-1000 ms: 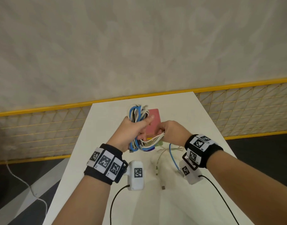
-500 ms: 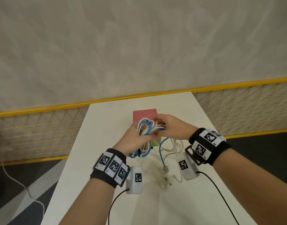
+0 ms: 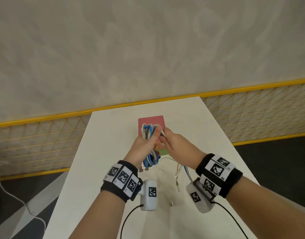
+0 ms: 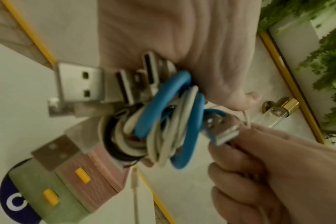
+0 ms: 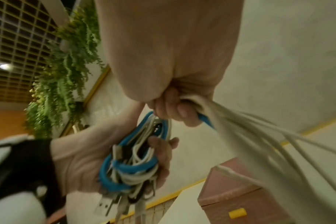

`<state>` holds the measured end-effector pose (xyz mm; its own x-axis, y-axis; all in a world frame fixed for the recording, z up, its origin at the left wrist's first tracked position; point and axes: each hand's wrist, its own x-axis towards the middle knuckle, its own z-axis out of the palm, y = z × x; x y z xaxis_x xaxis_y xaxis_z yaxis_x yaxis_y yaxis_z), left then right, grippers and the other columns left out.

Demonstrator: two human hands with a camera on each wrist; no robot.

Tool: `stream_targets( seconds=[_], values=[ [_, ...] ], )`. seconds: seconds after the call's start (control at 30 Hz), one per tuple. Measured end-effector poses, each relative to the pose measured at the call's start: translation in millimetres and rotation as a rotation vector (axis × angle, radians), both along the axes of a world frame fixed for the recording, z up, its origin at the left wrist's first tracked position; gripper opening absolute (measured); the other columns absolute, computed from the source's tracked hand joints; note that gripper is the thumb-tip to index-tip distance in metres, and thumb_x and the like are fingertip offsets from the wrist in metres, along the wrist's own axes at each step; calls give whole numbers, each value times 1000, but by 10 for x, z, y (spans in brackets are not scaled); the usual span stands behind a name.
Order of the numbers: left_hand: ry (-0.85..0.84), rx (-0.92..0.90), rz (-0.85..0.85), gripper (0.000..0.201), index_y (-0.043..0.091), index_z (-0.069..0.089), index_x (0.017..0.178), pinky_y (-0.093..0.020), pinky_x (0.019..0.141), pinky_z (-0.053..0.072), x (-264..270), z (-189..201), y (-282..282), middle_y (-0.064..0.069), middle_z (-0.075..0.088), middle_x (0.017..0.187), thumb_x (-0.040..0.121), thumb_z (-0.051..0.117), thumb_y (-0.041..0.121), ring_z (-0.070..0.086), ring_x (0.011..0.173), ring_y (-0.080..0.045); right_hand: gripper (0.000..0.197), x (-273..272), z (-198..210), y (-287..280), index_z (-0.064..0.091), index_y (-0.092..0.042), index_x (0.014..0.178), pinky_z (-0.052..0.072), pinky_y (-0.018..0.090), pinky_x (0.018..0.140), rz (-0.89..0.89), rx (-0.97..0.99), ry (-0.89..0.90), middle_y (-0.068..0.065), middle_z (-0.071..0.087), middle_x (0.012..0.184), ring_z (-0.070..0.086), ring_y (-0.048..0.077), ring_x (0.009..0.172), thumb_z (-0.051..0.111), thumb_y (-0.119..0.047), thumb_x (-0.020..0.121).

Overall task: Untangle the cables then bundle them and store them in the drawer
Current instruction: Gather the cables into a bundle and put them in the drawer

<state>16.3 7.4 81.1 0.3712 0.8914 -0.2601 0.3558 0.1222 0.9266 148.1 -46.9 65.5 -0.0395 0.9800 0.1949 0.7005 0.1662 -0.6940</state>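
My left hand [image 3: 144, 147] grips a coiled bundle of blue, white and black cables [image 3: 149, 133] above the small drawer unit [image 3: 151, 120], which has a pink top drawer and a green one [image 3: 163, 152] below. Several USB plugs [image 4: 81, 83] stick out of the bundle [image 4: 163, 121] near my palm. My right hand [image 3: 172, 142] pinches the loose white and blue cable strands [image 5: 230, 121] right beside the bundle's top. Those strands trail down under my right wrist to the table, ending in loose plugs [image 3: 177, 182]. The drawers [image 5: 238, 195] look closed, with yellow handles [image 5: 237, 213].
The white table [image 3: 105, 152] is narrow, with its far edge against a beige wall and yellow-framed mesh [image 3: 36, 140] on both sides. A dark blue round mat [image 4: 11, 201] lies under the drawer unit. A white cord [image 3: 15, 199] trails on the floor at left.
Both hands rose slightly and moved farther over the pink drawer top. My right hand came in close to the bundle's top, drawing the loose strands up, so less cable lies on the table.
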Motion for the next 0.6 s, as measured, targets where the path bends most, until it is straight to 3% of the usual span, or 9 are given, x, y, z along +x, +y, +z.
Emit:
stream_targets(
  seconds=[0.1,0.17,0.23,0.3,0.37,0.47,0.5,0.57,0.6],
  values=[
    [-46,-83,-99,94,11,69,95,-34,87,56,46,-14,-31,-9,75,93,48,51,91,72,87,-19,18,-73,32,1,46,-9,109,50,43,60,40,-7,-118,11,62,75,60,30,63,34,-19,100],
    [-133,-152,-70,93,13,67,107,-40,93,54,59,-3,-70,-10,74,102,50,60,86,71,96,-22,14,-110,96,-10,47,-9,94,48,43,57,69,-11,-151,12,58,70,58,32,61,35,-14,99],
    [-172,-133,16,73,13,68,109,-41,89,57,68,3,-80,-11,74,101,68,66,73,72,93,-22,14,-99,123,-16,49,-7,98,51,46,63,110,-26,-98,16,63,79,61,31,67,37,-14,99],
    [-207,-52,146,48,12,71,99,-38,78,60,67,10,-64,-11,74,91,81,66,57,73,84,-22,17,-50,97,-32,49,-12,113,53,43,71,142,-42,-31,13,66,94,64,26,78,43,-15,97],
    [-278,-2,268,33,12,69,85,-31,64,57,70,38,-36,-7,72,77,87,66,45,71,72,-20,35,-18,49,-86,41,-22,129,53,36,81,165,-37,65,6,65,109,64,19,92,46,-13,96],
    [-346,50,319,24,13,68,79,-35,67,57,92,94,34,-5,69,70,88,68,35,68,70,-22,50,-29,-60,-160,29,-36,138,47,19,93,195,55,266,-8,55,127,57,-1,108,44,-10,98],
    [-375,47,334,25,9,68,82,-38,69,58,88,118,45,-7,70,71,89,68,34,69,69,-23,54,-21,-108,-166,23,-40,139,49,21,90,190,77,317,-6,57,125,59,3,102,44,-11,98],
    [-463,26,368,30,2,66,88,-38,64,58,60,151,72,-10,70,68,91,66,32,67,59,-23,57,14,-199,-155,13,-43,140,54,42,80,158,83,361,15,63,112,62,28,85,43,-18,99],
    [-514,17,371,29,2,64,89,-37,61,57,44,168,80,-9,69,65,92,64,31,64,54,-22,55,49,-254,-144,11,-41,140,53,47,77,149,85,327,21,61,108,61,32,82,41,-21,99]
  ],
)
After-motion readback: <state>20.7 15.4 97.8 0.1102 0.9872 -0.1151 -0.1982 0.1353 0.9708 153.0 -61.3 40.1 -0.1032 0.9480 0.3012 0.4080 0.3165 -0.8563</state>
